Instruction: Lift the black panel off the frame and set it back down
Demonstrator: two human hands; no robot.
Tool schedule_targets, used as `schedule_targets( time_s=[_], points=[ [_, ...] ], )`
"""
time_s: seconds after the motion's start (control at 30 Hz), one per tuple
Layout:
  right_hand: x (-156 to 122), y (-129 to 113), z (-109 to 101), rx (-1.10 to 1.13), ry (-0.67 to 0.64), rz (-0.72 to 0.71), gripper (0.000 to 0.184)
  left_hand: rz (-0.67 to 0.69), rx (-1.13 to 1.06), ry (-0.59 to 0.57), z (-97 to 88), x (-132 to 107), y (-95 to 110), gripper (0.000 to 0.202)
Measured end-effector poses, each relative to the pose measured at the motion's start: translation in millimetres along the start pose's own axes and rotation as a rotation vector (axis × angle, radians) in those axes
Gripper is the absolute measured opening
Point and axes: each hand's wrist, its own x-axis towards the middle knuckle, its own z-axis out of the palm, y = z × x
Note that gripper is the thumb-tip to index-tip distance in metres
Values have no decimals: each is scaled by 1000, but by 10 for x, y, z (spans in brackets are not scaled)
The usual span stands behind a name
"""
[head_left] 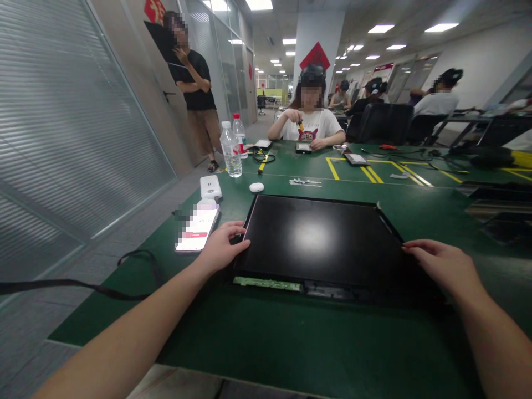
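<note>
A black LCD panel lies face up on the green table, with a strip of green circuit board along its near edge. My left hand grips the panel's left edge, thumb on top and fingers at the side. At the opposite side, my right hand pinches the right edge between thumb and fingers. Under the panel there is a black frame or tray, partly hidden. Just left of my left hand rests a lit smartphone.
Beyond the panel are a white earbud case, a white power bank, and water bottles. A black strap hangs at the left table edge. Across the table sits a person holding a tool; dark panels lie at right.
</note>
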Motion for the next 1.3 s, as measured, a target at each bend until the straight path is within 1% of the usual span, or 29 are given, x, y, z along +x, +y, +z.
schedule_targets(
  time_s=[0.17, 0.27, 0.4, 0.5, 0.6, 0.83, 0.97, 1.3],
  points=[
    [27, 59, 35, 8, 11, -30, 31, 8, -12, 5, -1, 7, -40, 45],
    [13, 35, 22, 7, -18, -1, 32, 24, 11, -1, -10, 10, -47, 46],
    [-17, -14, 2, 19, -28, 19, 33, 64, 117, -31, -29, 1, -13, 44],
    [-34, -31, -8, 36, -12, 8, 32, 113, 202, -32, -35, -8, 15, 41],
    [-46, -51, -24, 39, -24, 24, 33, 139, 252, -28, -32, -14, 26, 40],
    [-57, -117, -59, 22, -49, 54, 31, 130, 299, -42, -18, -25, 18, 34],
    [-68, -129, -60, 17, -39, 52, 32, 124, 336, -45, 6, -25, 16, 31],
    [-81, -127, -54, -6, -44, 45, 31, 123, 374, -19, 30, -28, 8, 28]
  ],
)
